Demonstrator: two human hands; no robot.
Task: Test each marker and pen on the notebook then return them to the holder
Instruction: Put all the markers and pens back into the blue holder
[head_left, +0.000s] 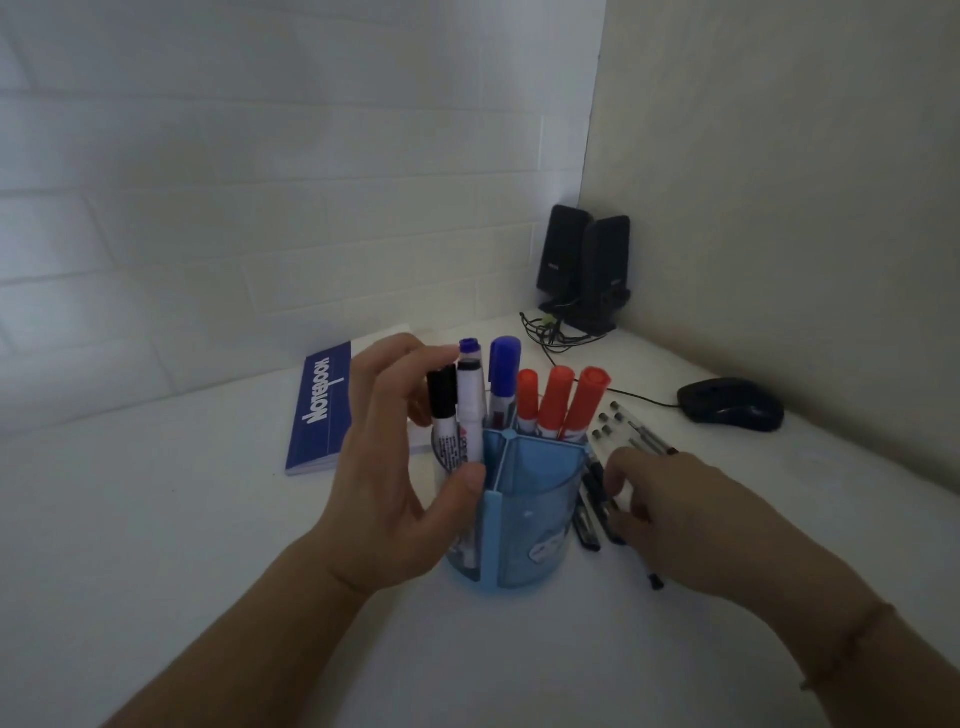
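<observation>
The bare table (182, 519) at seven to nine o'clock of the holder (524, 519) is left open. Passage at ten o'clock is blocked by the notebook (319, 410), at one o'clock by the speakers (584, 270) and cables (556, 332), at two o'clock by the mouse (730, 404), and at three o'clock by the loose pens (618, 431). Entry from above is crowded by upright markers (553, 402).

markers (555, 400) upright in blue holder (535, 499); notebook (319, 410) closed

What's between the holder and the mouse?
Head view: loose pens on the table and the right hand over them lie between holder and mouse.
</observation>
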